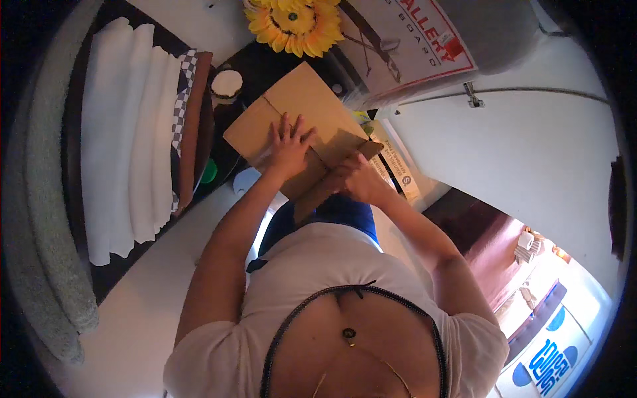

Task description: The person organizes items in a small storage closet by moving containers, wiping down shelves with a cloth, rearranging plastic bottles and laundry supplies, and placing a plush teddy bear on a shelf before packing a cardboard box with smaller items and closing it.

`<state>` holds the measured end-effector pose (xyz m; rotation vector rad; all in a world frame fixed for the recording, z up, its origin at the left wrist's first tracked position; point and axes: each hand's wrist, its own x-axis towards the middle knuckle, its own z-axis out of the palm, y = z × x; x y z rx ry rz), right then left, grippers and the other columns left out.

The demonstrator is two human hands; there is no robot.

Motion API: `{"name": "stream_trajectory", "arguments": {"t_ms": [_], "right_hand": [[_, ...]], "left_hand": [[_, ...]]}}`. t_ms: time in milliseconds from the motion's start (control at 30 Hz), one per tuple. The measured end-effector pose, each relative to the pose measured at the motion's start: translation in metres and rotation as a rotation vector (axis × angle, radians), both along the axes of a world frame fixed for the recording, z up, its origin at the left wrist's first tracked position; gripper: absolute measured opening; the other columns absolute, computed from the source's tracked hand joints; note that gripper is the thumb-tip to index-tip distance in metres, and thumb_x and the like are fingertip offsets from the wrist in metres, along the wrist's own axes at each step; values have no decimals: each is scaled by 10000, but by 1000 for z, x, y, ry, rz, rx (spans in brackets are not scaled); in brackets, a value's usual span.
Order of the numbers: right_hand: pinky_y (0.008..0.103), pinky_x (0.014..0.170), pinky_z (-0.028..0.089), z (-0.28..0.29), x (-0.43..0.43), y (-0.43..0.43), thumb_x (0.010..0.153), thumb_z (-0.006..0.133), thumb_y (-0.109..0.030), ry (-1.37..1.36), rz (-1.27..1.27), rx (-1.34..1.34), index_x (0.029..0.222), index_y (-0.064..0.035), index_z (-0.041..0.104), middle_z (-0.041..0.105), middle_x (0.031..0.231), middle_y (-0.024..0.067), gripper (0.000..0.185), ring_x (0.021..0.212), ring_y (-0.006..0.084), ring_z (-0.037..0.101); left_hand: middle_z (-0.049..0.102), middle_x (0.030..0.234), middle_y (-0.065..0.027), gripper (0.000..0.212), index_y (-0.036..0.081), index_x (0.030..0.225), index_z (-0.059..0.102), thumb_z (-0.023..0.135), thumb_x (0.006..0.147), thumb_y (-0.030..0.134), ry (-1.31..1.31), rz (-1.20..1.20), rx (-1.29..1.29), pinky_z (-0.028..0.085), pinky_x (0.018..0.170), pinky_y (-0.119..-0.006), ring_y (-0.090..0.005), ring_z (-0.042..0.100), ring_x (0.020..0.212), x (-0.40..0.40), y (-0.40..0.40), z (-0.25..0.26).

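A brown cardboard box (303, 99) lies tilted before me, with a seam running across its top face. Flat on that face, beside the seam, my left hand (290, 149) rests with its fingers spread and nothing in it. My right hand (361, 179) is curled around a flap (318, 191) on the box's near side, fingers bent over the fold. The flap stands out toward my body. Its lower end reaches my dark blue legwear (343, 214). What is inside the box cannot be seen.
Folded white cloths (129, 139) hang at the left, by grey-green towels (50, 174). Behind the box are a yellow artificial sunflower (292, 17) and a white-topped round container (227, 83). A printed ironing-board package (413, 45) and a white door panel (517, 134) stand right. Another carton (398, 159) bears writing.
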<state>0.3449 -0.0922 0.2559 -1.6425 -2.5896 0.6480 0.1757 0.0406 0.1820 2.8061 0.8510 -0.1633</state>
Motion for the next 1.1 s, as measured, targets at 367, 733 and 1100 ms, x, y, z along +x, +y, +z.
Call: {"name": "stream_trajectory", "arguments": {"t_ms": [367, 733, 1100], "right_hand": [[466, 891, 337, -59, 3, 55, 743, 588, -223, -38, 234, 81, 870, -166, 634, 622, 944, 56, 147, 1060, 235, 519], [469, 946, 301, -44, 2, 93, 781, 603, -220, 165, 334, 45, 806, -114, 603, 606, 850, 55, 109, 964, 236, 545], [468, 987, 267, -9, 24, 68, 719, 647, -148, 216, 373, 250, 803, -151, 602, 597, 764, 1, 95, 882, 180, 554]], "left_hand": [[242, 1449, -73, 514, 143, 1178, 550, 521, 768, 452, -253, 278, 147, 101, 1005, -655, -413, 160, 1328, 10, -35, -52], [438, 1287, -112, 445, 119, 1205, 509, 518, 795, 291, -127, -32, -335, 314, 1002, -452, -305, 358, 1229, -7, -6, -45], [562, 1035, -54, 272, 147, 954, 661, 534, 763, 294, -86, -44, -179, 368, 922, -372, -213, 484, 1060, 22, -26, -7]]}}
